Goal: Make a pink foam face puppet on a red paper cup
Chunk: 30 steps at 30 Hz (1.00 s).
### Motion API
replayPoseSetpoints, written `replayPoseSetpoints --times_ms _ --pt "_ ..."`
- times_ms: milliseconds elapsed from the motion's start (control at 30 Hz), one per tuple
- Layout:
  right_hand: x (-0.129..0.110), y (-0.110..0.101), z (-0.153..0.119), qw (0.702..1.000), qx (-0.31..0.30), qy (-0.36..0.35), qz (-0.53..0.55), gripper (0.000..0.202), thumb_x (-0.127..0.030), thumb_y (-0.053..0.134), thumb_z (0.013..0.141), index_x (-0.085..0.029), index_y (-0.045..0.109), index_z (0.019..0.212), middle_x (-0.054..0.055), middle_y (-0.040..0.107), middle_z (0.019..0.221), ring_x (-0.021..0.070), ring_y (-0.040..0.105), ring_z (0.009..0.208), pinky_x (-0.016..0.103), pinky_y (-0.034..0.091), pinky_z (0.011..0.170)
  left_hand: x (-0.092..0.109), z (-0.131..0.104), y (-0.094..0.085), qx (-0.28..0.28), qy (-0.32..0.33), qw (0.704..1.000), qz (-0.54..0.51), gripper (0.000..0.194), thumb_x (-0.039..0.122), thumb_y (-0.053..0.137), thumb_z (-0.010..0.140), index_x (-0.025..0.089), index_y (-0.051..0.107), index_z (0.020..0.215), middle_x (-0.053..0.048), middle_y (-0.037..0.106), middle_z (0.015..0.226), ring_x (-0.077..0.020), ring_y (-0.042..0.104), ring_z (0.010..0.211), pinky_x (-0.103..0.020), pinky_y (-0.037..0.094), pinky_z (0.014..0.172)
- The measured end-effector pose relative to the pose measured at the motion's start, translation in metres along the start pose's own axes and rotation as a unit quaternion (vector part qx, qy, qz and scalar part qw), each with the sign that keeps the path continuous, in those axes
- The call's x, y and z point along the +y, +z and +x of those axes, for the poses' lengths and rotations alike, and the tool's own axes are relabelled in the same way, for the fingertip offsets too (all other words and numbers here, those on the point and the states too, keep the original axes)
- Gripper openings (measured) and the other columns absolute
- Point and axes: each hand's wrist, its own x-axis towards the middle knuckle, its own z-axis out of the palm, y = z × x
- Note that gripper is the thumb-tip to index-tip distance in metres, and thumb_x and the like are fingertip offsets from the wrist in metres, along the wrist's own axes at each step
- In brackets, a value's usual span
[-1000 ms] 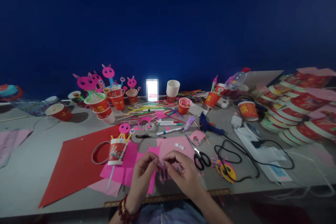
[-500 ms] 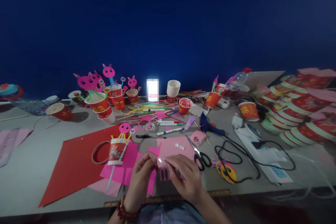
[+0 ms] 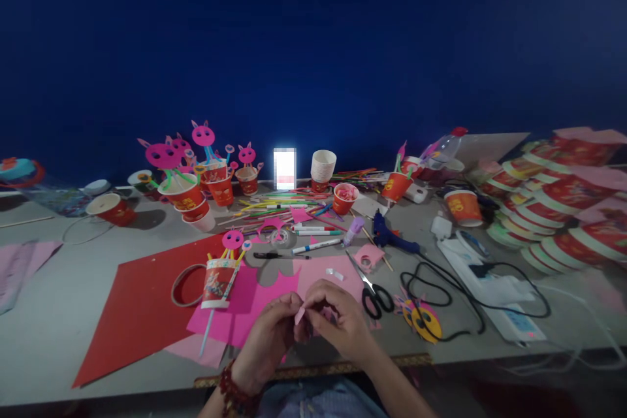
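Note:
A small piece of light pink paper (image 3: 300, 315) is pinched at the fingertips of both hands, just above the table's near edge. My left hand (image 3: 278, 325) closes on it from the left, with a dark red bead bracelet at the wrist. From the right, my right hand (image 3: 337, 320) grips it between thumb and curled fingers. Beneath the hands lie a light pink sheet (image 3: 313, 268) and a bright magenta sheet (image 3: 245, 313) with cut-out edges. Bits of clear tape (image 3: 335, 273) rest on the pink sheet. Black-handled scissors (image 3: 375, 294) lie right of my right hand.
A red paper cup (image 3: 218, 282) with a pink paper figure stands left of my hands, by a red sheet (image 3: 127, 313) and a tape roll (image 3: 189, 285). Farther back are markers (image 3: 323, 246) and a blue glue gun (image 3: 389, 235). A power strip (image 3: 499, 294) trails cables at right.
Both hands have come closer together, their fingertips now meeting. The piece between them, seen flat and glossy before, now appears narrow and pink, turned or folded.

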Motion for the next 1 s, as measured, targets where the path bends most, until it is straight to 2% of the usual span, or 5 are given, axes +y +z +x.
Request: replayPoseSetpoints --times_ms 167,267,367,700,1000 --pt "0.001 0.0001 0.0018 0.989 -0.007 0.101 0.103 0.01 -0.027 0.057 0.088 -0.02 0.056 0.082 -0.003 0.056 0.069 0.0111 0.055 0.054 0.022 0.044 0.051 -0.0032 -0.0011 -0.0003 0.015 0.014 0.999 0.027 0.023 0.036 0.059 0.087 0.017 0.059 0.076 0.001 0.055 0.06 -0.013 0.052 0.056 -0.025 0.041 0.058" --pt "0.0003 -0.001 0.0036 0.988 0.006 0.133 0.077 0.009 -0.023 0.06 0.083 -0.02 0.056 0.076 -0.004 0.051 0.065 0.0105 0.049 0.056 0.02 0.038 0.049 -0.0015 -0.0043 -0.0001 0.074 0.109 0.984 0.116 0.022 0.038 0.062 0.088 0.018 0.059 0.081 0.002 0.053 0.07 -0.0123 0.051 0.061 -0.024 0.042 0.06" --pt "0.0009 -0.0018 0.0038 0.988 0.003 0.147 0.055 0.007 -0.02 0.059 0.082 -0.019 0.056 0.075 -0.004 0.05 0.065 0.0106 0.046 0.057 0.02 0.036 0.049 0.0024 -0.007 -0.0026 0.087 0.179 0.955 0.219 0.021 0.035 0.07 0.084 0.017 0.06 0.081 0.002 0.051 0.072 -0.0115 0.048 0.065 -0.021 0.04 0.061" --pt "0.0068 0.0 0.0041 0.99 0.016 0.134 0.027 0.01 -0.023 0.059 0.088 -0.019 0.059 0.078 -0.002 0.055 0.07 0.0122 0.05 0.063 0.023 0.038 0.056 -0.0004 -0.0053 -0.0087 0.074 0.163 0.945 0.275 0.027 0.039 0.067 0.084 0.017 0.057 0.072 0.003 0.051 0.061 -0.0109 0.046 0.057 -0.02 0.036 0.054" --pt "0.0083 0.0049 -0.0033 0.979 0.044 0.17 0.102 0.019 -0.035 0.065 0.087 -0.018 0.059 0.079 -0.003 0.052 0.069 0.0112 0.047 0.058 0.022 0.037 0.053 -0.0022 -0.0072 -0.0093 0.145 0.21 0.93 0.266 0.021 0.036 0.068 0.084 0.019 0.06 0.076 0.004 0.051 0.067 -0.0117 0.046 0.064 -0.021 0.039 0.062"
